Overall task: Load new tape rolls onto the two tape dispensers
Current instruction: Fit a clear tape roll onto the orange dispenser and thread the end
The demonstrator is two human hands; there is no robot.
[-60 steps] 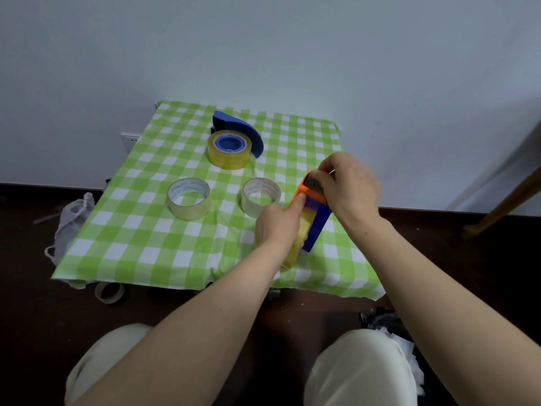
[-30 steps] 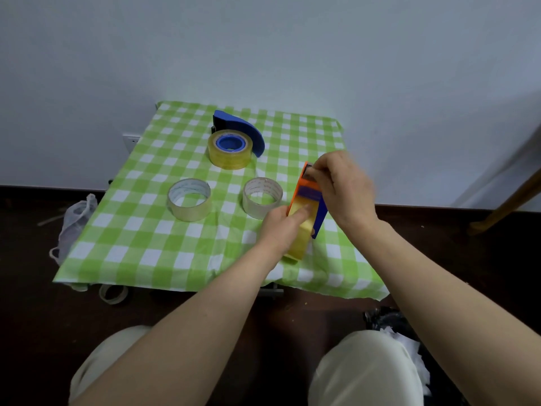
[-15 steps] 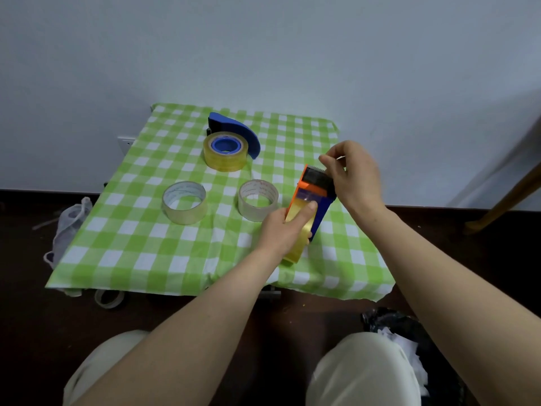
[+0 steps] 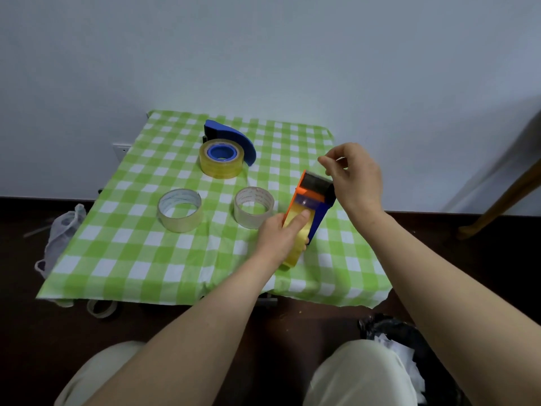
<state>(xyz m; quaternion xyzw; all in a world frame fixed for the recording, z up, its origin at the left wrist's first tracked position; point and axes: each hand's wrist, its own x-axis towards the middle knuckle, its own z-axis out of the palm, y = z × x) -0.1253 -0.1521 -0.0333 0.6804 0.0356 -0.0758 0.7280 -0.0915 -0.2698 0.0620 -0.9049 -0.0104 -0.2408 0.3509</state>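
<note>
My left hand (image 4: 278, 235) grips the orange and blue tape dispenser (image 4: 317, 197) at the table's right side, thumb lying on the yellow roll (image 4: 295, 247) mounted in it. My right hand (image 4: 357, 177) hovers just above the dispenser's head, thumb and forefinger pinched on what looks like the clear tape end. A blue dispenser (image 4: 234, 136) lies on its side at the back with a yellow roll (image 4: 221, 164) on its hub. Two clear rolls (image 4: 179, 210) (image 4: 254, 208) lie flat mid-table.
The low table carries a green checked cloth (image 4: 146, 259) and stands against a white wall. A spent roll (image 4: 101, 309) lies on the dark floor under the front edge, a plastic bag (image 4: 63, 230) at left, a black rubbish bag (image 4: 404, 341) by my right knee.
My right hand has let go of the dispenser's head and risen up and to the right, fingers pinched. My left hand keeps its hold on the dispenser.
</note>
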